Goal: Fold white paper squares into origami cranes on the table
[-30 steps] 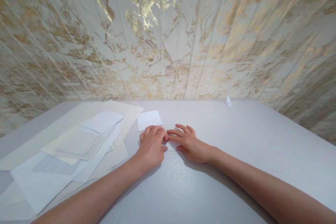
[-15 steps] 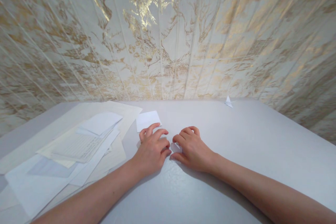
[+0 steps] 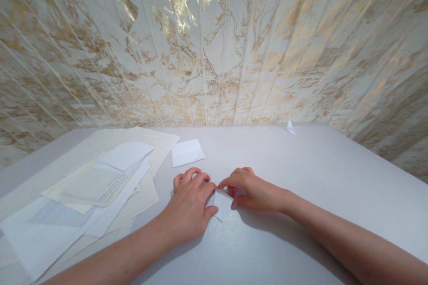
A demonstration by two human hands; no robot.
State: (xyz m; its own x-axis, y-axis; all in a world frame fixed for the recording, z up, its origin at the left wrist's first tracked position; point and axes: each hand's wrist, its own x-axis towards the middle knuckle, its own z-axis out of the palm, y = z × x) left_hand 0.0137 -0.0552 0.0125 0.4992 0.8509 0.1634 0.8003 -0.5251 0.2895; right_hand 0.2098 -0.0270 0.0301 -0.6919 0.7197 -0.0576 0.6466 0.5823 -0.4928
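Observation:
A small folded piece of white paper (image 3: 223, 207) lies on the table between my hands. My left hand (image 3: 193, 202) grips its left side, with the thumb on the near part and the index finger at the top corner. My right hand (image 3: 249, 190) has its index fingertip at that same top corner, and its thumb touches the right edge. Part of the paper is hidden under the fingers. Just beyond my left hand, a creased white sheet (image 3: 187, 152) rests flat.
At the left lies a spread pile of loose papers (image 3: 50, 231), some with writing. A small folded white paper figure (image 3: 290, 128) stands near the back edge of the pale table (image 3: 321, 178). Behind the table rises a white and gold patterned wall covering (image 3: 220, 53).
The folded paper has become more visible, showing flat between my hands. My left hand has shifted slightly left and nearer, and my right index finger has stretched out to the paper's top corner.

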